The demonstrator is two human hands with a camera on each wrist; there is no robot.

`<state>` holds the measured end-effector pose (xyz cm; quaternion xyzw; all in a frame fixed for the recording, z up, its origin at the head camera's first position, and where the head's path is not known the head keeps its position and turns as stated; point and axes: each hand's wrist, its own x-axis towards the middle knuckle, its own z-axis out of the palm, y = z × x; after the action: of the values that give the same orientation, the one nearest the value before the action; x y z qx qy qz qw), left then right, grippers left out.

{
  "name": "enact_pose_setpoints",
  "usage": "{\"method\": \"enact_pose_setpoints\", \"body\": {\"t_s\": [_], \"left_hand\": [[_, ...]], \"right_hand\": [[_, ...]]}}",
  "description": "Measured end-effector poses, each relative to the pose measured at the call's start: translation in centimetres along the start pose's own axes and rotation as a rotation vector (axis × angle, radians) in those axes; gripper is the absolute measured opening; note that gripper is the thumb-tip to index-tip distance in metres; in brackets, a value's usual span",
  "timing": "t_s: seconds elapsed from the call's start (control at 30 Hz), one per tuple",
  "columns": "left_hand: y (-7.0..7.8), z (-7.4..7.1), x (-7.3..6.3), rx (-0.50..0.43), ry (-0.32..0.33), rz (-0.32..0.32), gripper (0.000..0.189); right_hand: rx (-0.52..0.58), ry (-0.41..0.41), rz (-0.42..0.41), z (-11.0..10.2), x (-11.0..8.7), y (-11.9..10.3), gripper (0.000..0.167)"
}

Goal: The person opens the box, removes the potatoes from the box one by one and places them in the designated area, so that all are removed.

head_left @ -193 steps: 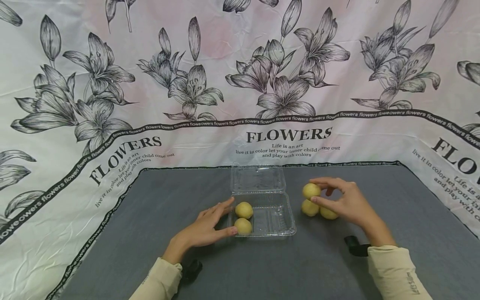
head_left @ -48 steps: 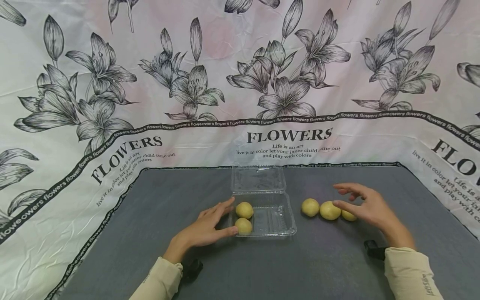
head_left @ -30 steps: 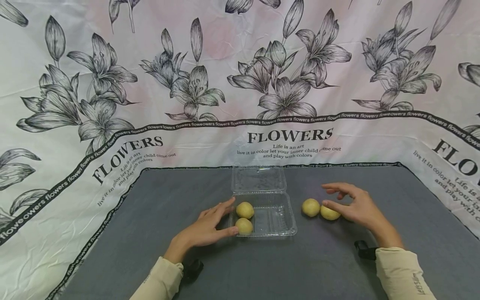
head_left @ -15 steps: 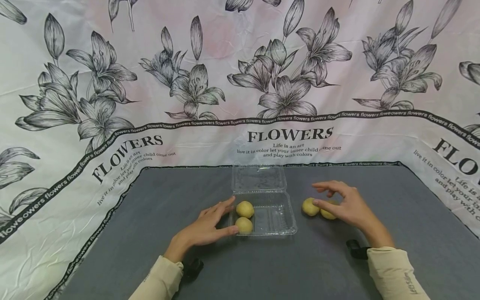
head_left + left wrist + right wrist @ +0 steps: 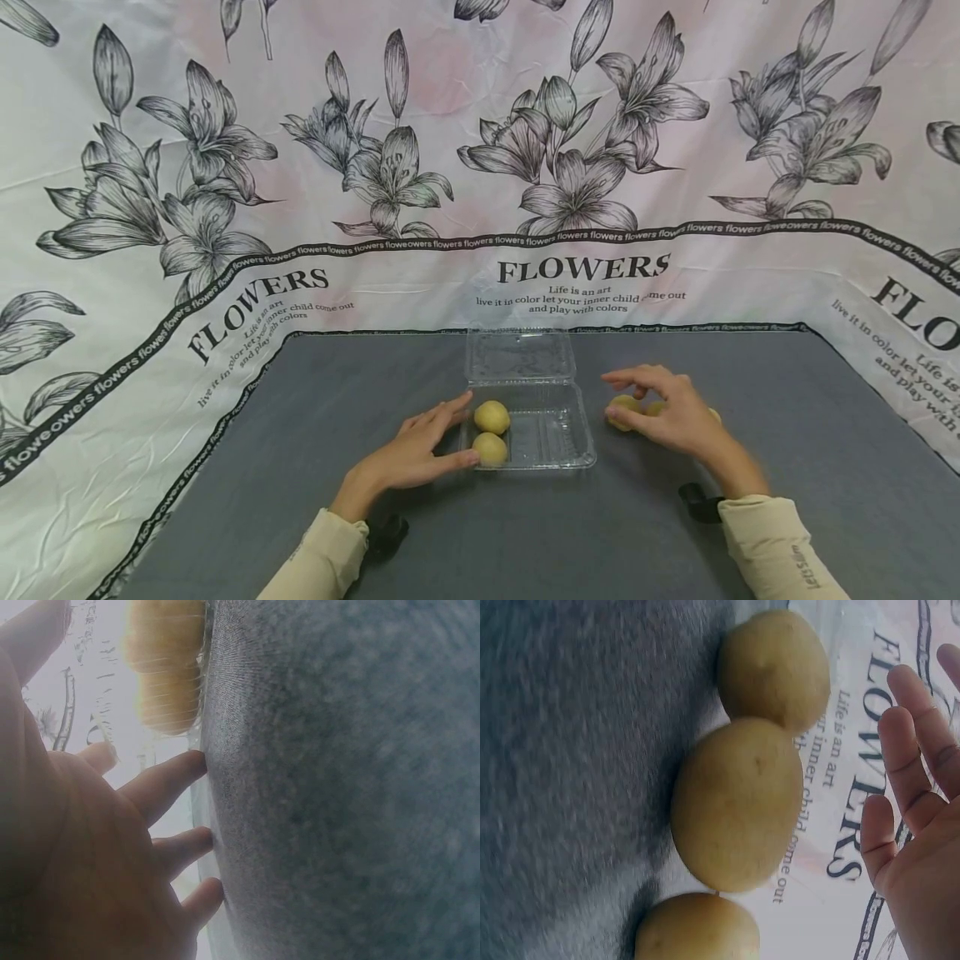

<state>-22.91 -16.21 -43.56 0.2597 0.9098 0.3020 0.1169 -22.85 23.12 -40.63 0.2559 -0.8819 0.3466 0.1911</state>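
Fingers spread, left hand (image 5: 411,452) flanks clear plastic box's (image 5: 557,433) nine-o'clock edge, right hand (image 5: 672,411) overhangs round yellow potatoes (image 5: 737,804), grey tabletop (image 5: 609,492) between.

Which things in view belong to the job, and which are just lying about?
Job, judging by the hands:
- two potatoes in the box
- three potatoes outside, to its right
- clear box, lid open
- left hand, at the box's left side
- right hand, over the outside potatoes

Not the job:
- flowered cloth behind
- grey tabletop
- black wrist gear
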Motion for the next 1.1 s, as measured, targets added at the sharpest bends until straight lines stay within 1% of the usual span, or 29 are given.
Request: {"method": "enact_pose_setpoints", "body": {"t_s": [0.13, 0.37, 0.6, 0.83, 1.1], "left_hand": [[0.0, -0.1, 0.0, 0.001, -0.001, -0.003, 0.088], [0.0, 0.0, 0.0, 0.006, -0.003, -0.012, 0.089], [0.0, -0.1, 0.0, 0.004, 0.002, 0.001, 0.088], [-0.2, 0.0, 0.1, 0.005, 0.001, -0.002, 0.090], [-0.1, 0.0, 0.1, 0.001, 0.002, -0.004, 0.090]], "right_hand": [[0.005, -0.003, -0.046, 0.7, 0.2, -0.1, 0.041], [0.017, -0.033, -0.069, 2.0, 0.6, -0.9, 0.042], [0.064, -0.036, -0.153, 3.2, 0.9, -1.8, 0.044], [0.050, -0.068, -0.169, 4.2, 1.5, -2.6, 0.042], [0.099, -0.125, -0.165, 5.0, 1.8, -3.5, 0.039]]}}
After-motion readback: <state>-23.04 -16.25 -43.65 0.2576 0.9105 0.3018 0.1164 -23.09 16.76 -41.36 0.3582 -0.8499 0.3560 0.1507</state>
